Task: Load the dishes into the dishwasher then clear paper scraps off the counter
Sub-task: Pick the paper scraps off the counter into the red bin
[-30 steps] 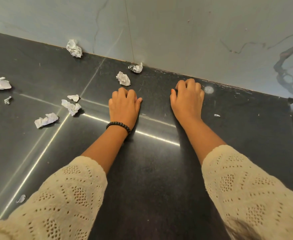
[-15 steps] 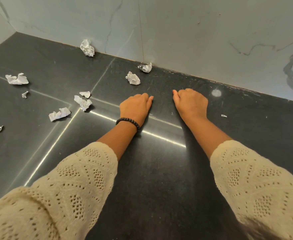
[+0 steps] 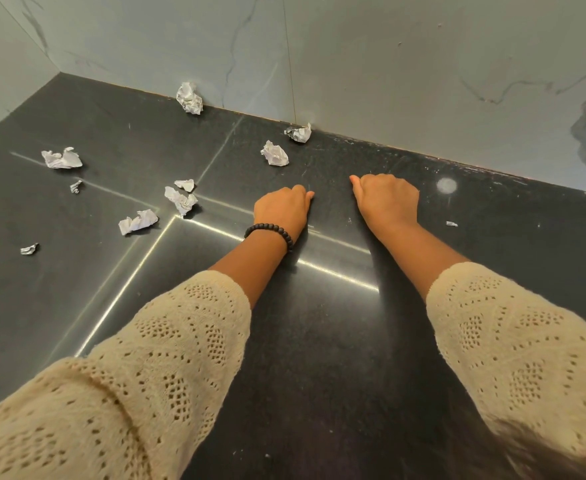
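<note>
Black polished stone made up the counter (image 3: 319,341), and on it both hands rested knuckles-up, fingers curled under into loose fists that held nothing I could see. The left hand (image 3: 281,211), with a dark bead bracelet (image 3: 270,232) at its wrist, lay just beside the right hand (image 3: 386,200), a bare strip of counter between them. No dishes and no dishwasher showed in the view, so the paper was judged to be the matter in hand. The scraps lay almost wholly to the left and towards the back edge: a crumpled scrap (image 3: 275,153) sat near the left hand, just beyond its knuckles, with another (image 3: 299,133) touching the wall (image 3: 423,81) behind it. Further left, two pieces (image 3: 181,197) lay close together, a flatter one (image 3: 138,221) nearer the front edge, a wad (image 3: 189,98) against the wall, and a spread scrap (image 3: 62,158) well out towards the back-left corner, with small bits around it. Only one tiny fleck (image 3: 451,223) lay to the right of the right hand. The left hand was therefore the nearer to nearly everything, and a forward reach, uncurling first, looked the likely opening.
</note>
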